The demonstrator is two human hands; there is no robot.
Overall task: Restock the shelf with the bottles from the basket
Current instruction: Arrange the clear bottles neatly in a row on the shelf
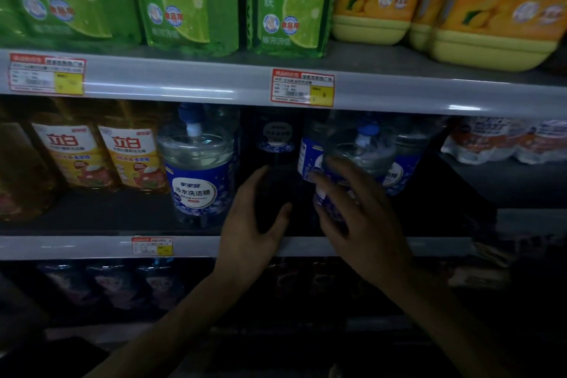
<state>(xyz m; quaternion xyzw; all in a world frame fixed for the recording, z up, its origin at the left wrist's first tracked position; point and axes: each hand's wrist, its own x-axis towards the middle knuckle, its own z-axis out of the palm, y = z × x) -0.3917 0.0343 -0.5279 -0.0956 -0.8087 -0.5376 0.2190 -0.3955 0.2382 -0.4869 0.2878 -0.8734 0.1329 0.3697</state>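
On the middle shelf [92, 245] stands a dark bottle [277, 144] with a round pale label. My left hand [254, 224] curves around its lower body, fingers on its left side and thumb in front. Right of it stands a clear bottle with a blue label and blue cap [371, 150]. My right hand [352, 202] lies against its front with fingers spread and not closed around it. Another clear blue-labelled bottle [196, 169] stands to the left of my left hand. The basket is not in view.
Yellow-labelled bottles [101, 156] fill the left of the middle shelf, and white-orange packs [503, 141] sit at its far right. The upper shelf holds green bottles [184, 0] and orange jugs [491, 9]. Dark bottles [116, 282] stand on the shelf below.
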